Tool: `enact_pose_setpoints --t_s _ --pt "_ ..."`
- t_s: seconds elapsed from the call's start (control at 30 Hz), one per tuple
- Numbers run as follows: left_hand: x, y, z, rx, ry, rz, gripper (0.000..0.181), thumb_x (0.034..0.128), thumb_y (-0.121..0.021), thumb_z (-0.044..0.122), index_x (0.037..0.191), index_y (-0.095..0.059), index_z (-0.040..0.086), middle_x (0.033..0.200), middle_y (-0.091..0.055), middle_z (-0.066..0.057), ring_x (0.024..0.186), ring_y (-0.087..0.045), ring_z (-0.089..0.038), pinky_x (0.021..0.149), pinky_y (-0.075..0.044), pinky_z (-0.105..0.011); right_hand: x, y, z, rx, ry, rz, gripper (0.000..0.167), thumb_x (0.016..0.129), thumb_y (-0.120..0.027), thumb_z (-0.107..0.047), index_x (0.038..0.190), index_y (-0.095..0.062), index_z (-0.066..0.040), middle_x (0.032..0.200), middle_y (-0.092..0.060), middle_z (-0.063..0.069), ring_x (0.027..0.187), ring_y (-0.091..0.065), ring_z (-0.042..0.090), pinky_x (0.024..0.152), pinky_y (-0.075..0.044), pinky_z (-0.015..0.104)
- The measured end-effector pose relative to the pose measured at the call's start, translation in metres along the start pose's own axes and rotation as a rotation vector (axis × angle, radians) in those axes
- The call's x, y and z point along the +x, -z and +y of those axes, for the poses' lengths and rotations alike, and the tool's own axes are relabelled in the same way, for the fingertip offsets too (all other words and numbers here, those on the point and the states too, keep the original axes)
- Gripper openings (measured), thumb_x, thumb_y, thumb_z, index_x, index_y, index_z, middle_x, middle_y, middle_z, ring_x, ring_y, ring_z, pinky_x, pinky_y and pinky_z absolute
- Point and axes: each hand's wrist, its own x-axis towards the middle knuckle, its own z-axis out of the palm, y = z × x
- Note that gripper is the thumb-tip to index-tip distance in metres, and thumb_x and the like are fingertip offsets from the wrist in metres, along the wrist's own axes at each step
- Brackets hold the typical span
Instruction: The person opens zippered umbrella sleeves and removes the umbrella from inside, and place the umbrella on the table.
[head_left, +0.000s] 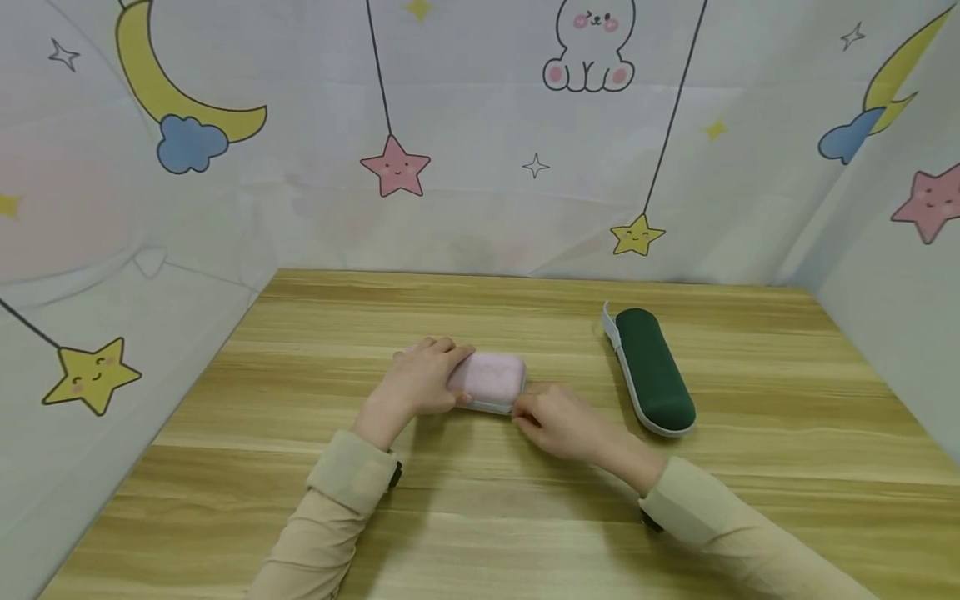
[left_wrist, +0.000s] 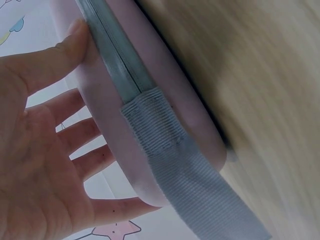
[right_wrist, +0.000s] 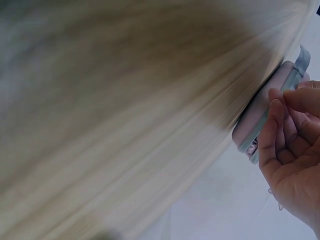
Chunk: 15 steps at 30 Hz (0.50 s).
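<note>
One pink case between gripping left hand and right hand pinched at zipper.

In the head view, the left hand covers most of the nine o'clock end of the pink case; right fingers hide what they pinch; the left wrist view cuts the strap at five o'clock

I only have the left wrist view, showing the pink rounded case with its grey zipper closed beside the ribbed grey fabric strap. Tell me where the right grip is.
Observer: In the head view, the right grip, a bare hand, is at the right end of the pink rounded case.
Operator: Now report the grey zipper out of my view.
Observer: The right wrist view shows it parted near the end away from the ribbed grey fabric strap.
</note>
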Motion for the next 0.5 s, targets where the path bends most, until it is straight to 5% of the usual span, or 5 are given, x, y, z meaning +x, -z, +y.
enact_pose_setpoints --t_s 0.5 --pt "0.0007 -0.0009 -0.0007 -0.008 -0.002 -0.004 0.069 0.0828 -0.073 0.041 0.143 -0.047 0.02 0.137 -0.055 -0.007 0.129 -0.049 -0.031 0.094 -0.044 -0.064 0.0004 -0.0017 -0.0028 -0.018 -0.017 0.005 0.006 0.088 -0.067 -0.01 0.082 -0.069 -0.01 0.08 -0.068 -0.001 0.072 -0.06 0.009 0.065 -0.05 0.023"
